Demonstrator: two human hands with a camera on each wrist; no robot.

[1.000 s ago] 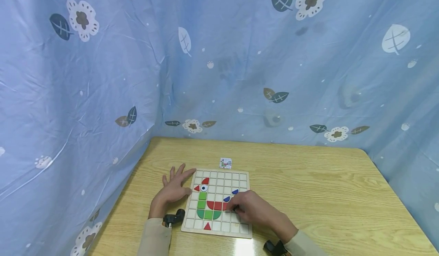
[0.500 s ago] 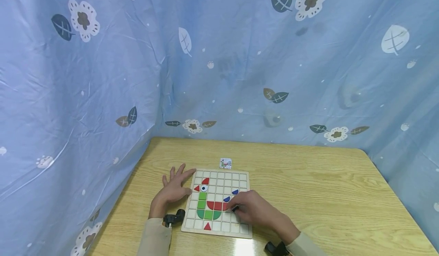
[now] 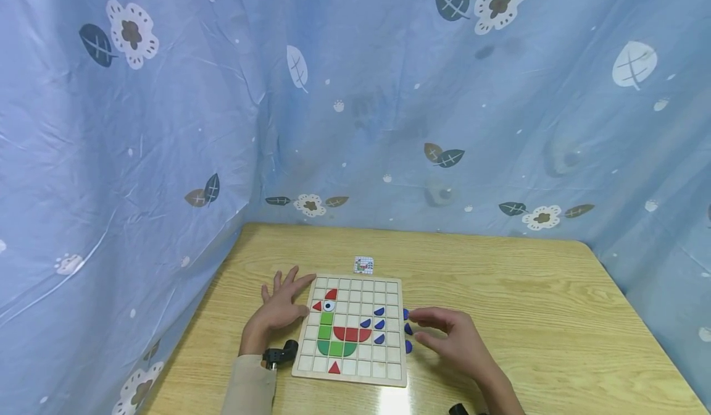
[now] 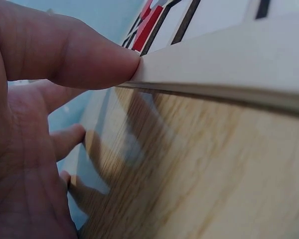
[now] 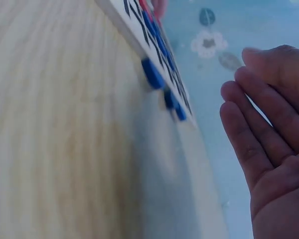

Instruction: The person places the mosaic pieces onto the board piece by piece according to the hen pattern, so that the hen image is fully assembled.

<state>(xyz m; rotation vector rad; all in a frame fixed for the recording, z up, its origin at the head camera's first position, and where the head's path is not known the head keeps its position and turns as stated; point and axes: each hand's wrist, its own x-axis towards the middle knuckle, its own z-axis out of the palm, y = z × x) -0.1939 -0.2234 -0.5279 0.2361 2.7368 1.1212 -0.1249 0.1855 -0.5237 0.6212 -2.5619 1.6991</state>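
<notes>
A wooden grid board (image 3: 361, 375) lies on the table with coloured pieces set in a bird-like figure. Its pieces include a red triangle (image 3: 334, 368), a green square (image 3: 336, 349), a red piece (image 3: 352, 334), a white eye piece (image 3: 329, 306) and several blue half-round pieces (image 3: 379, 339). My left hand (image 3: 279, 309) spreads its fingers at the board's left edge; in the left wrist view the thumb (image 4: 99, 59) touches that edge. Off the right edge lie 3 loose blue pieces (image 3: 408, 346). Beside them hovers my right hand (image 3: 458, 341), fingers extended, holding nothing, as the right wrist view confirms.
A small printed card (image 3: 363, 265) with a matching bird picture lies behind the board. The wood-grain table (image 3: 528, 316) stretches out to the right. Blue patterned cloth (image 3: 355, 94) hangs behind and at both sides.
My right hand has lifted off the board and moved right, its fingers opening. Blue pieces it covered on the board and beside it now show. The left hand has stayed put.
</notes>
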